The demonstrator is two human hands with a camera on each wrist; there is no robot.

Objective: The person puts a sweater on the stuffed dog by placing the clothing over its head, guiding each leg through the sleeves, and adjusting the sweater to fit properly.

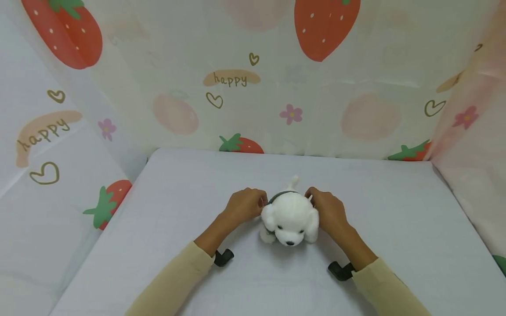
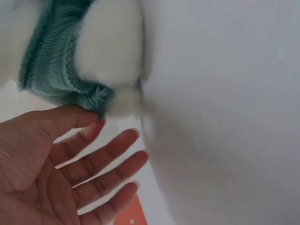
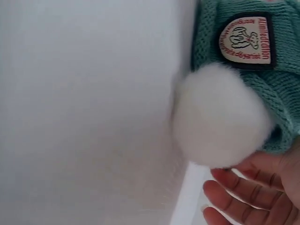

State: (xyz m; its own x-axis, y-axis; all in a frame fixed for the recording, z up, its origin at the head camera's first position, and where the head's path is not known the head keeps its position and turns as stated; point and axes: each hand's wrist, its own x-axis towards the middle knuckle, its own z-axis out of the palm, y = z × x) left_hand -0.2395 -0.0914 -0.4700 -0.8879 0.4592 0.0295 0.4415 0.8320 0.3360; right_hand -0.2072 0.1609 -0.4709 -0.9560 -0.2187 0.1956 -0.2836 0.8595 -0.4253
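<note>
A white plush dog (image 1: 291, 215) stands on the white table, its face toward me and its tail up at the back. It wears a green knitted sweater (image 2: 54, 61), with a sewn-on patch (image 3: 246, 41) that shows in the right wrist view. On the dog's left side in the head view, my left hand (image 1: 246, 204) pinches the sweater's edge between thumb and index finger, the other fingers spread. Across from it, my right hand (image 1: 329, 210) holds the sweater's edge by a leg; its grip is partly hidden there.
The white table (image 1: 178, 184) runs back to a curtain (image 1: 257, 114) printed with strawberries, hearts and flowers. Similar sheets hang along both sides. Black devices (image 1: 224, 257) are worn at both wrists, below the cream sleeves (image 1: 174, 281).
</note>
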